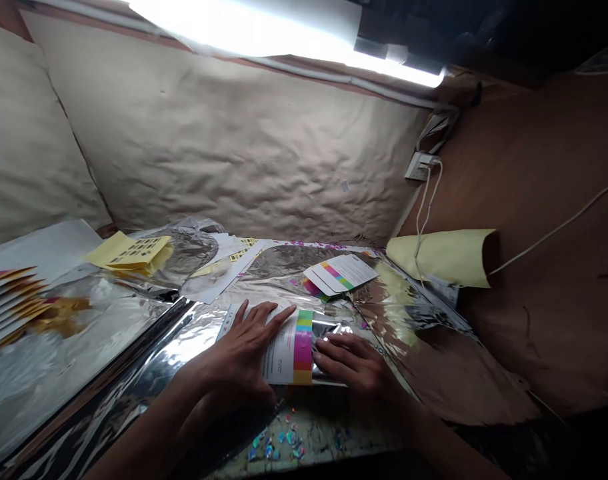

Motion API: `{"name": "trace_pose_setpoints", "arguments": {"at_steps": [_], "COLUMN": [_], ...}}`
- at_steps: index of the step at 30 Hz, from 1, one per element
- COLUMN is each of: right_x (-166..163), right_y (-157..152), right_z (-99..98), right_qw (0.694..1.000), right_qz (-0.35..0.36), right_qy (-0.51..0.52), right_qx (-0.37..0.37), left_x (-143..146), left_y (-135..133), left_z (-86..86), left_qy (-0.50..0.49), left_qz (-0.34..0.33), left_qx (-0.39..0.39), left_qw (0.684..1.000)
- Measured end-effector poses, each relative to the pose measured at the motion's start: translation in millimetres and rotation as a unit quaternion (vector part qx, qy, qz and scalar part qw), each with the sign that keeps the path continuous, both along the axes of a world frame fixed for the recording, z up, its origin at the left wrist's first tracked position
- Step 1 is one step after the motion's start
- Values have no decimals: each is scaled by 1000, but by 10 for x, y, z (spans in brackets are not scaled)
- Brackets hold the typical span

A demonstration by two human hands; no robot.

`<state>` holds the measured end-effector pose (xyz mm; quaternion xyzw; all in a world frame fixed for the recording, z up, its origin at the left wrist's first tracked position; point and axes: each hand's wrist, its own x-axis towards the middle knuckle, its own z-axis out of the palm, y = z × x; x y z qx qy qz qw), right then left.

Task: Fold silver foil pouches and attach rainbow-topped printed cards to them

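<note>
My left hand point(244, 357) lies flat, fingers spread, on a white printed card with a rainbow colour strip point(294, 350). My right hand point(354, 367) rests next to it, fingers stretched flat on a shiny foil pack point(329, 330) at the card's right edge. Both lie on a large sheet of silver foil point(134, 347) that covers the work surface. A small stack of the same colour-striped cards point(341, 273) sits a little farther back.
Yellow sticker sheets point(129, 252) and loose papers lie at the back left. A fanned stack of cards point(9, 300) is at the far left. A rolled yellow sheet point(444, 257) lies at the right under white cables point(424, 207). Glitter bits point(279, 443) lie near the front edge.
</note>
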<state>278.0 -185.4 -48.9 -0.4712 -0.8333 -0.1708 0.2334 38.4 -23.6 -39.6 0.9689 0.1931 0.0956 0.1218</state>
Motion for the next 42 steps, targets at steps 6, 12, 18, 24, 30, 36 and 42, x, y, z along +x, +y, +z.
{"name": "trace_pose_setpoints", "arguments": {"at_steps": [6, 12, 18, 24, 30, 36, 42], "right_x": [154, 90, -257, -412, -521, -315, -77], "right_y": [-10, 249, 762, 1049, 966, 983, 995], "right_z": [231, 206, 337, 486, 366, 278, 266], "right_qw": [961, 710, 558, 589, 799, 660, 740], "right_qz": [-108, -65, 101, 137, -54, 36, 44], "right_qy": [184, 616, 665, 613, 594, 702, 496], "right_qx": [-177, -333, -486, -509, -76, -264, -452], "left_x": [-25, 22, 78, 37, 130, 16, -20], "left_y": [55, 42, -96, -40, -137, -106, 175], "left_z": [-101, -84, -33, -44, -23, 180, 140], "left_qy": [-27, -46, -64, -105, -186, -190, -297], "left_qz": [93, 113, 112, 192, 312, 278, 194], "left_qx": [70, 141, 165, 201, 179, -12, -283], "left_qw": [993, 983, 978, 955, 914, 941, 891]}}
